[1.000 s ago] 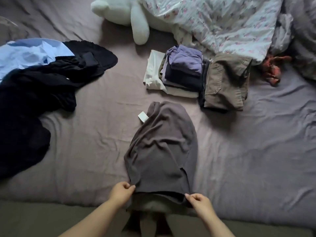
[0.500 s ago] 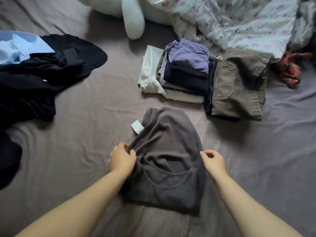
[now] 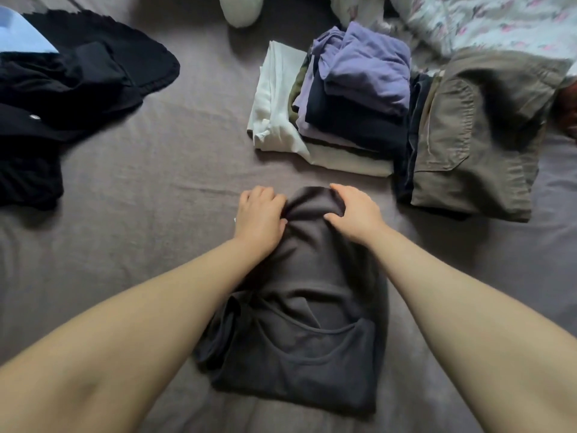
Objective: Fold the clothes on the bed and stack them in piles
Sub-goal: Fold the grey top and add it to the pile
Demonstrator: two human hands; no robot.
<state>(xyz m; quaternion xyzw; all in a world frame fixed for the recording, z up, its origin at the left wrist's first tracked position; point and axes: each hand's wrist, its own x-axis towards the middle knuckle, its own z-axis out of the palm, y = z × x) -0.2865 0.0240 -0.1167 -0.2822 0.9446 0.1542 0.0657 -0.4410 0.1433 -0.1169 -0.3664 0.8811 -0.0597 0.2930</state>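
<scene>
Dark grey top (image 3: 299, 332) lies partly folded on the bed (image 3: 140, 245), just in front of the folded pile (image 3: 349, 98). Both hands grip its far end: left hand (image 3: 259, 217) bunches the left corner, right hand (image 3: 352, 214) clutches the right. Khaki trousers (image 3: 474, 142) sit beside the pile; black clothes (image 3: 71, 89) lie well off to its left.
</scene>
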